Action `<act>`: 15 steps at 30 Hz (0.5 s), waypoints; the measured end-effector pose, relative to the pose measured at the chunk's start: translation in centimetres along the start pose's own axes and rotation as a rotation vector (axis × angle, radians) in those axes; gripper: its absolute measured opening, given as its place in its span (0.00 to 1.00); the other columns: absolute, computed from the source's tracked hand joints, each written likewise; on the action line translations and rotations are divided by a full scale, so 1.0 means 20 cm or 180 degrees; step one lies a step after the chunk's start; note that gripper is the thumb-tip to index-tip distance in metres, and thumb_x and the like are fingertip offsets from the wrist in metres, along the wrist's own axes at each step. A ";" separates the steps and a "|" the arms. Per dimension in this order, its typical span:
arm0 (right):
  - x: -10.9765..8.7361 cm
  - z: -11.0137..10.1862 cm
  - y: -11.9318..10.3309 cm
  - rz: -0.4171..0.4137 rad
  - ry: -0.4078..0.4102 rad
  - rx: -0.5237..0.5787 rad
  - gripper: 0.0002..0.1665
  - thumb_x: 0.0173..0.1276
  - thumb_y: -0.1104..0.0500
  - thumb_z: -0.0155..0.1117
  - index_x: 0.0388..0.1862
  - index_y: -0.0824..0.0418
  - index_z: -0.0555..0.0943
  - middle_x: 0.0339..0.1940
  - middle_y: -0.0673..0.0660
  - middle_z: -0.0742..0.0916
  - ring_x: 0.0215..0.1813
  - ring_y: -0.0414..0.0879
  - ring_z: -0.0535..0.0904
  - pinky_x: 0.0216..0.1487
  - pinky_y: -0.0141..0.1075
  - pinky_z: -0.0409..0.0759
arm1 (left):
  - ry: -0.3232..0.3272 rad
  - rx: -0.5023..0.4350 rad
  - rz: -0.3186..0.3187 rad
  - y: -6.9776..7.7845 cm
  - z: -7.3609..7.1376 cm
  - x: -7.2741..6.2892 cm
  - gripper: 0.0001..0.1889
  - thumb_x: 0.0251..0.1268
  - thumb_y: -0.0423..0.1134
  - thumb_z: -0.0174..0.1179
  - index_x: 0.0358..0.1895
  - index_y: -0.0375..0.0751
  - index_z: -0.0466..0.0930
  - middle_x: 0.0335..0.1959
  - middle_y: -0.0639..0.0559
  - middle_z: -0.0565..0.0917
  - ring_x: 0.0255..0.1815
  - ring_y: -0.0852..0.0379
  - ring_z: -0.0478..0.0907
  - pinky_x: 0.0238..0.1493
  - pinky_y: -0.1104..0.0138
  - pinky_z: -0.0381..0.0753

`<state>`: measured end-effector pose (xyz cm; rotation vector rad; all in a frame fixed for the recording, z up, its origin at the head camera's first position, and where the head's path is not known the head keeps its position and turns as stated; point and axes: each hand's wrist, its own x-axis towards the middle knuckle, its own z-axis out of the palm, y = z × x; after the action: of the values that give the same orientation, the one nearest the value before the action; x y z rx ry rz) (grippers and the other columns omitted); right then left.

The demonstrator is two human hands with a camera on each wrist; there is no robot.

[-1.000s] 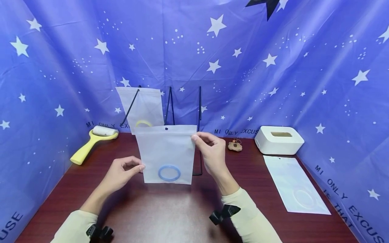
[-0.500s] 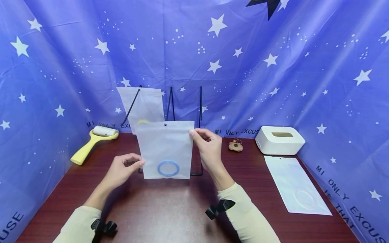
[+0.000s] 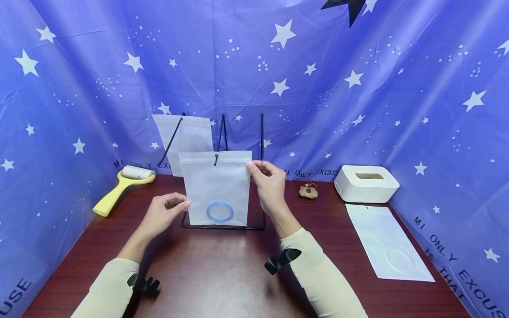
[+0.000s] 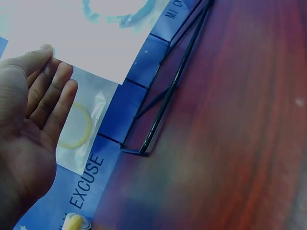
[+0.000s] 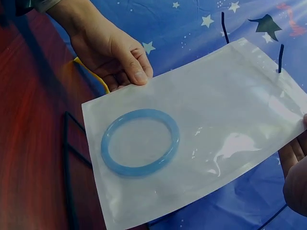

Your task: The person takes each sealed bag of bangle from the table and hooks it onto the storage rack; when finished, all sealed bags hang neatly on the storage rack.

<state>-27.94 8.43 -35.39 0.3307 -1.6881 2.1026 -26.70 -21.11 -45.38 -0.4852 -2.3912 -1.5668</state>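
Note:
A white zip bag (image 3: 218,181) with a blue bangle (image 5: 175,139) inside is held upright in front of a black wire rack (image 3: 224,228). My left hand (image 3: 164,214) pinches its left edge low down; my right hand (image 3: 271,187) pinches the right edge near the top corner. Through the hole in the bag's header pokes the tip of a rack prong (image 5: 281,58). Behind, on the rack's left prong, hangs another white bag (image 3: 195,132). Its yellow bangle (image 4: 88,122) shows in the left wrist view but is hidden from the head view.
A yellow-handled lint roller (image 3: 109,196) lies at the left. At the right stand a small brown charm (image 3: 308,191) and a white tissue box (image 3: 366,191). Nearer lies a flat white bag (image 3: 381,229) with a pale ring inside. A starry blue cloth (image 3: 238,66) surrounds the table.
Both hands have moved the bag forward and upward in view, toward the rack. The middle prong's tip now comes through the bag's hole, where only the bare hole showed before.

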 end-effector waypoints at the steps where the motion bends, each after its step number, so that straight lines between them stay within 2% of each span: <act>1: 0.01 0.00 0.01 -0.0019 0.0021 -0.0035 0.10 0.67 0.67 0.72 0.40 0.77 0.86 0.27 0.45 0.89 0.30 0.35 0.82 0.34 0.26 0.84 | 0.0010 0.0003 -0.0026 0.00 0.00 0.01 0.05 0.70 0.36 0.67 0.43 0.38 0.88 0.34 0.58 0.88 0.34 0.66 0.82 0.36 0.74 0.81; 7: 0.09 0.02 0.03 -0.0101 0.0148 -0.0270 0.10 0.67 0.64 0.73 0.39 0.73 0.88 0.27 0.45 0.89 0.29 0.34 0.81 0.34 0.25 0.82 | 0.0063 0.0019 -0.0096 0.00 0.03 0.10 0.08 0.69 0.37 0.68 0.45 0.37 0.88 0.34 0.55 0.89 0.34 0.68 0.83 0.37 0.75 0.81; 12: 0.15 0.04 0.05 -0.0054 0.0210 -0.0297 0.10 0.67 0.63 0.73 0.40 0.72 0.89 0.26 0.45 0.88 0.29 0.35 0.81 0.34 0.27 0.84 | 0.0121 -0.0003 -0.0071 -0.02 0.03 0.18 0.10 0.71 0.38 0.67 0.46 0.34 0.88 0.38 0.41 0.91 0.34 0.72 0.83 0.39 0.78 0.82; 15: 0.20 0.05 0.07 -0.0025 0.0266 -0.0321 0.10 0.66 0.62 0.74 0.40 0.70 0.89 0.26 0.46 0.87 0.29 0.36 0.82 0.35 0.29 0.87 | 0.0175 0.0019 -0.0105 -0.03 0.04 0.24 0.12 0.72 0.38 0.66 0.47 0.31 0.87 0.40 0.35 0.90 0.35 0.70 0.84 0.40 0.80 0.81</act>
<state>-32.15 7.85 -34.71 0.2154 -1.7334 1.9889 -31.24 -19.93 -44.33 -0.3980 -2.3738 -1.5653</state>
